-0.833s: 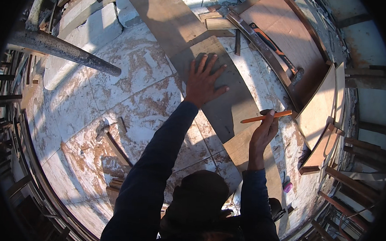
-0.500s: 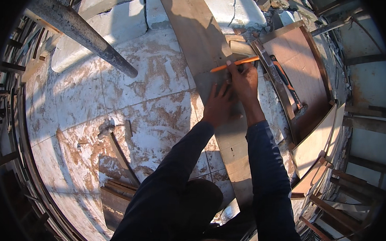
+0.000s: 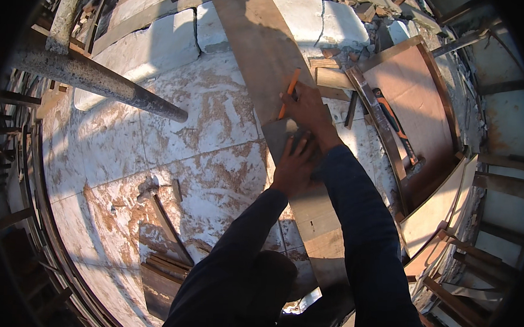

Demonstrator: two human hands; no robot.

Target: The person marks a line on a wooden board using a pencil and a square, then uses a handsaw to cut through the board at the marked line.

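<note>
A long brown wooden plank (image 3: 258, 40) runs from the far side toward me. Across it lies a darker flat piece (image 3: 277, 132), partly hidden by my hands. My left hand (image 3: 292, 169) rests on that piece with its fingers spread. Just beyond, my right hand (image 3: 312, 112) is closed on an orange pencil (image 3: 290, 91). The pencil stands steeply, its lower end by the far edge of the dark piece, near the plank's left side. Whether it touches the wood I cannot tell.
A claw hammer (image 3: 395, 124) with an orange and black handle lies in a wooden panel frame (image 3: 405, 88) at right. Another hammer (image 3: 165, 220) lies on the stained tiles at left, near stacked wood pieces (image 3: 162, 279). A metal pole (image 3: 130, 93) slants in from upper left.
My right hand has moved left across the plank and swung the pencil from nearly level to steep. My left hand remains on the dark piece. The whole view has shifted slightly.
</note>
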